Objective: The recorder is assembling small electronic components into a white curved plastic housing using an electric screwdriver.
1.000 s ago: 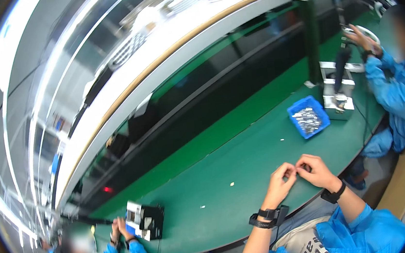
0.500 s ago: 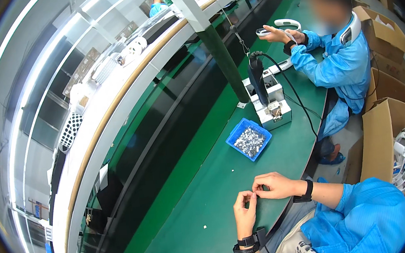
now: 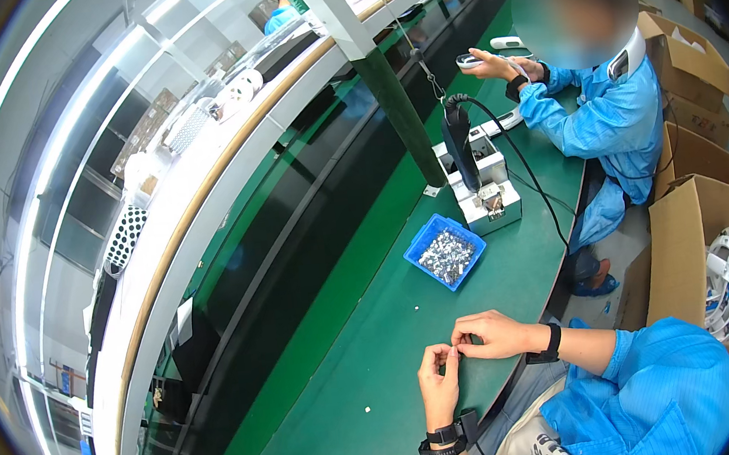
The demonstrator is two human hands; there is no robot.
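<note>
My left hand and my right hand meet fingertip to fingertip over the near edge of the green table. Both are closed in a pinch. Whatever lies between the fingertips is too small to make out. Beyond them stands a blue bin filled with small metallic and white parts. Just behind that bin, a black electric screwdriver hangs from a cable, its tip down at a pale metal fixture.
A co-worker at the far right holds a white curved device. Cardboard boxes line the right side, one with white curved devices. A post rises behind the fixture. Tiny white bits lie on the table.
My hands keep nearly the same pinch at the same place. The view has shifted very slightly, and the co-worker's head has moved a little to the left.
</note>
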